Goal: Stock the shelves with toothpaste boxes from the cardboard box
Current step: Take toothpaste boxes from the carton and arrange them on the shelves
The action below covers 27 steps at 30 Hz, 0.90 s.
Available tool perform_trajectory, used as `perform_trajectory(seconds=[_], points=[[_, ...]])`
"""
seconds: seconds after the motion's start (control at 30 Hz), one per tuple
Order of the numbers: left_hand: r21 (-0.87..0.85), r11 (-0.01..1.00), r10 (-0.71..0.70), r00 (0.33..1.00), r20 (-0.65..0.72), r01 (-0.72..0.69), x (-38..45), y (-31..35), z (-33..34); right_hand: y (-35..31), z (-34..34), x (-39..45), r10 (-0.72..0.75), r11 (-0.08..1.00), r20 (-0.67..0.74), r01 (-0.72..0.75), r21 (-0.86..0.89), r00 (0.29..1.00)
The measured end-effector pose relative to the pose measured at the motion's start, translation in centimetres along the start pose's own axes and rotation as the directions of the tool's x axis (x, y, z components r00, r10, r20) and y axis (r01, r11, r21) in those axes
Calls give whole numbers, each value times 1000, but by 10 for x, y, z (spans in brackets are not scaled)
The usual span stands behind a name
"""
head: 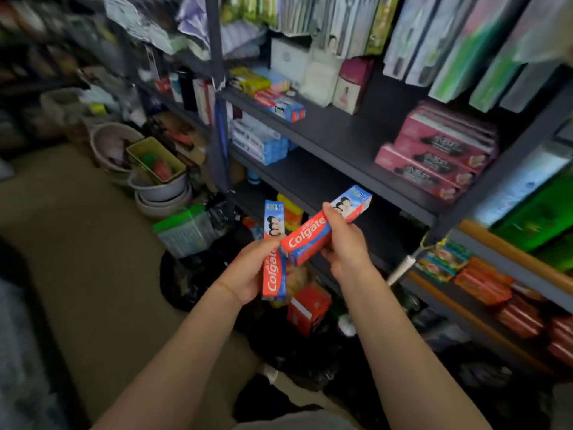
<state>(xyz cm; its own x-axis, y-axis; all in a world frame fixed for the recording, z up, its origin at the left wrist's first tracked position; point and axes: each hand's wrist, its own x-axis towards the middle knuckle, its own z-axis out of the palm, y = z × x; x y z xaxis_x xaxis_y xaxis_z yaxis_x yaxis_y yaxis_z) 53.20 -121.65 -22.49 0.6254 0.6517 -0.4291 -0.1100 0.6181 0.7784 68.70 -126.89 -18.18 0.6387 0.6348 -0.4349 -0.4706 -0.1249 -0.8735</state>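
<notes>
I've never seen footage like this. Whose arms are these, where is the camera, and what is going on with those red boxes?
There is no machine here: a person wears a camera on the head, looking down at both bare arms. The left hand grips one upright Colgate toothpaste box, and the right hand holds a second Colgate box tilted toward the dark shelf. That shelf already carries matching red-and-blue boxes farther back and a stack of pink boxes on the right. Bowls sit on the floor to the left.
</notes>
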Motion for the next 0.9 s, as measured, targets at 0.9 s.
perform_trajectory(seconds=[0.9], points=[[335, 921, 249, 961, -123, -196, 398, 304, -73, -178, 198, 338, -302, 931, -356, 354, 90, 884]])
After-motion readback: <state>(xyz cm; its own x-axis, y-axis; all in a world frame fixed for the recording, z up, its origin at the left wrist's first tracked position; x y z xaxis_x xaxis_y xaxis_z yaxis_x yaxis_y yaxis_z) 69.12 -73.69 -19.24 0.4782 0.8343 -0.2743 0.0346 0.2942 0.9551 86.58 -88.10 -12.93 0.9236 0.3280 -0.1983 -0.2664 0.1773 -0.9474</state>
